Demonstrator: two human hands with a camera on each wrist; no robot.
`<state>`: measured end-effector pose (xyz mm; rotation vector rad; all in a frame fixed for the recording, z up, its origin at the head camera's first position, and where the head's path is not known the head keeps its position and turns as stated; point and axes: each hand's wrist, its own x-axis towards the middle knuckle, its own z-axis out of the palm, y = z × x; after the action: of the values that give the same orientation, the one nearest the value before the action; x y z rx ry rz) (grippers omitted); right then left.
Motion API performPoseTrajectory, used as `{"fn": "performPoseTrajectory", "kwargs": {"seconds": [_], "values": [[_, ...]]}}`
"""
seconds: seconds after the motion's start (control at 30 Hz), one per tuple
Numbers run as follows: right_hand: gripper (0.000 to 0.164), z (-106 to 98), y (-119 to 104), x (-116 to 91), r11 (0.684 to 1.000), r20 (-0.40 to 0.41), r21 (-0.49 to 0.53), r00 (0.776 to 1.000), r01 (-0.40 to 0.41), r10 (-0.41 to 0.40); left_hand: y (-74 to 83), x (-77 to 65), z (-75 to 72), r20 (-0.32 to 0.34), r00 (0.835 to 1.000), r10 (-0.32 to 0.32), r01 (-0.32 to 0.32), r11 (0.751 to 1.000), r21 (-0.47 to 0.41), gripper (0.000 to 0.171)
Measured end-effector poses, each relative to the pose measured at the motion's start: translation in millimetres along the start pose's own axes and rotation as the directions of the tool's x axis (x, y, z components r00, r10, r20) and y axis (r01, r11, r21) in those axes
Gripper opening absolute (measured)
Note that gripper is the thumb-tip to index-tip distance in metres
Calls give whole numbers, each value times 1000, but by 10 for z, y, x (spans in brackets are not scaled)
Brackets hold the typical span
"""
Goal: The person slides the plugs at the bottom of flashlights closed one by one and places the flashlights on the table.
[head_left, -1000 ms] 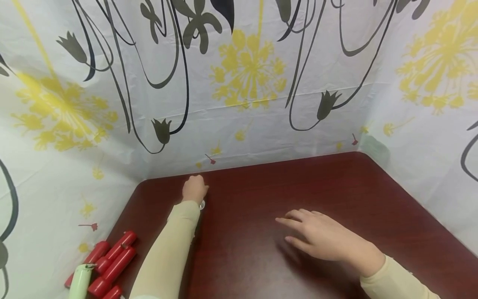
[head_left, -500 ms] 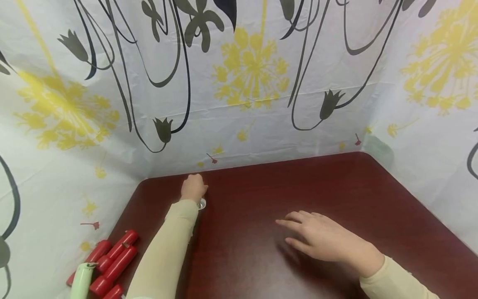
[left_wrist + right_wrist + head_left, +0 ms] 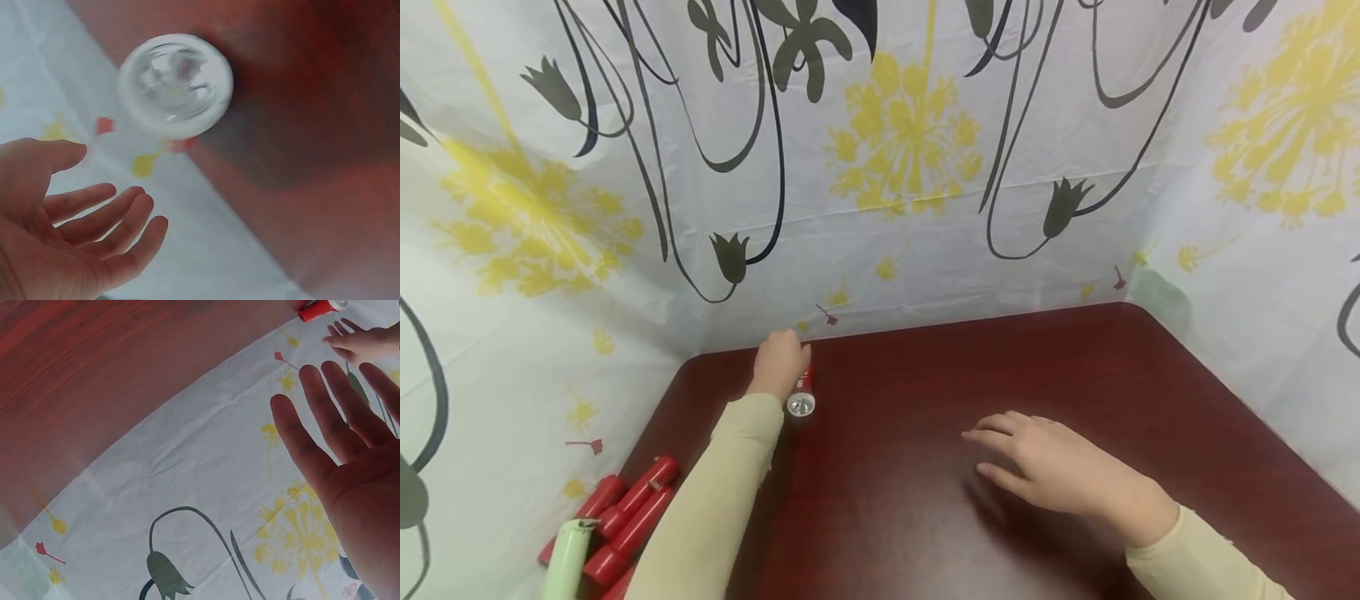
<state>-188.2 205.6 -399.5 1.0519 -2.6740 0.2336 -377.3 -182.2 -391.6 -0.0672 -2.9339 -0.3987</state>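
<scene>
A red flashlight (image 3: 806,382) with a white-rimmed lens lies near the table's far left edge, its lens end toward me. Just left of it is my left hand (image 3: 778,362). In the left wrist view the lens (image 3: 176,85) faces the camera, and the left hand (image 3: 75,231) is apart from it with loosely bent fingers and nothing in the palm. My right hand (image 3: 1048,462) hovers over the right part of the table; the right wrist view shows its fingers (image 3: 300,434) spread and holding nothing. That view also catches the flashlight (image 3: 317,309) at its top edge.
Several red cylinders (image 3: 640,525), shaped like flashlights, lie piled at the table's left edge. A light green cylinder (image 3: 567,558) rests against them. The dark red table (image 3: 910,400) is bordered by a white patterned cloth (image 3: 880,250) at the back and sides.
My left hand has come off the flashlight and shifted left and slightly away, so more of the red body shows. The right hand has barely moved.
</scene>
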Motion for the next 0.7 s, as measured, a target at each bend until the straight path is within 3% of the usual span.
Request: {"fn": "performPoseTrajectory", "kwargs": {"seconds": [0.2, 0.3, 0.47, 0.7], "values": [[36, -19, -34, 34, 1000, -24, 29, 1000, -1, 1, 225, -195, -264, -46, 992, 117, -117, 993, 11, 28], [33, -32, -53, 38, 999, -42, 41, 999, 0, 2, 392, -353, -362, -85, 978, 193, -192, 981, 19, 22], [26, -39, -97, 4, 998, -101, 63, 994, -25, 31, 616, -762, -492, -131, 948, 292, -292, 956, 22, 23], [18, -42, -120, -62, 996, -239, 86, 971, 8, 13, 782, -1322, -592, -154, 919, 363, -369, 929, -9, 21]]}}
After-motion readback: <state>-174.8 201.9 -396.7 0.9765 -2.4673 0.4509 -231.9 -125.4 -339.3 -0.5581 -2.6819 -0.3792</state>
